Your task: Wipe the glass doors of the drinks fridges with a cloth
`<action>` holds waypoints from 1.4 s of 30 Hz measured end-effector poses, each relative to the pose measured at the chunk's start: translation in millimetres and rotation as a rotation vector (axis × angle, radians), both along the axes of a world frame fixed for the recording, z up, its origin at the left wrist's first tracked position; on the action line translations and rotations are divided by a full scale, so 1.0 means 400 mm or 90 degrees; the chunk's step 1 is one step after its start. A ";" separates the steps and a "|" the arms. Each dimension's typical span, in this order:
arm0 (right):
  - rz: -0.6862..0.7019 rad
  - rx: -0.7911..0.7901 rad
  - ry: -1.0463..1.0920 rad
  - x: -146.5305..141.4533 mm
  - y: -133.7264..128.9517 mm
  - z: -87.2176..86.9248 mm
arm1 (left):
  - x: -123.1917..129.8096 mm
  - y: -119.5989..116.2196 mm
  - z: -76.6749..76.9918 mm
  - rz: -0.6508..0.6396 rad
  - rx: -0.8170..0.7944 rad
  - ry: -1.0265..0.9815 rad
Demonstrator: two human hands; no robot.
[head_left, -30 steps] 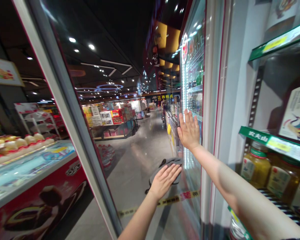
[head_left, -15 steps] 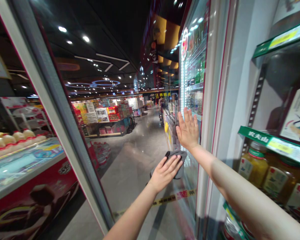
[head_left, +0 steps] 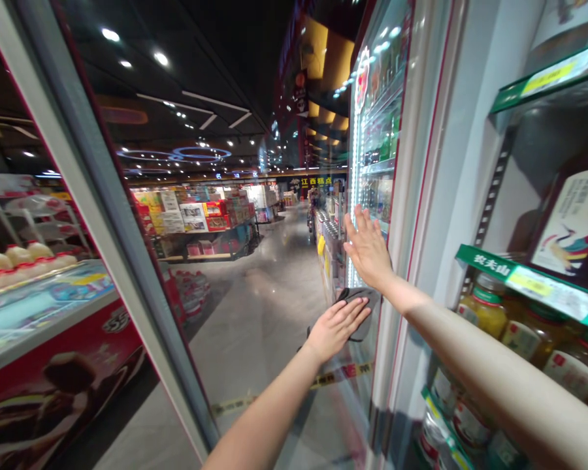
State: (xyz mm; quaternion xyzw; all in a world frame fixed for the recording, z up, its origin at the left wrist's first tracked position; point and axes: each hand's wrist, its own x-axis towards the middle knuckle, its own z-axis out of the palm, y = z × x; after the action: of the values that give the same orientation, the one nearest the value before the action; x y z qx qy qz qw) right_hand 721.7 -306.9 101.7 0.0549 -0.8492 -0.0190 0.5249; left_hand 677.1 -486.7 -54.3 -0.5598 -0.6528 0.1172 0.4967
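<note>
In the left grip, fingers lying flat and close together, no pinching, only pressing a grey cloth against the glass door of a store cooler; just above on the same glass, the right grip, open, with fingers widely spread and palm against the pane. To the right of both hands, jars of yellow liquid on a green-edged shelf; to the left, through the glass, a freezer chest, then a shop aisle floor beside stacks of boxed goods.
</note>
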 end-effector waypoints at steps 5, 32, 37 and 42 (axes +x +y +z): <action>0.111 0.163 -0.189 0.092 0.099 0.082 | 0.012 0.120 0.002 -0.016 -0.009 0.030; 0.101 0.173 -0.198 0.122 0.121 0.100 | 0.005 -0.047 0.037 -0.052 -0.010 0.024; 0.126 0.155 -0.177 0.111 0.114 0.078 | 0.011 -0.211 -0.007 0.062 0.203 -0.025; 0.143 0.170 -0.175 0.111 0.120 0.079 | 0.018 -0.238 -0.062 -0.016 0.012 0.024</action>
State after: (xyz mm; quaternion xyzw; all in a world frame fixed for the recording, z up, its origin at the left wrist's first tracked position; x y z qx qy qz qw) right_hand 766.1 -258.9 133.2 0.2201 -0.8912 -0.0654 0.3913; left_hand 684.3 -581.9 -78.9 -0.5609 -0.6372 0.1151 0.5159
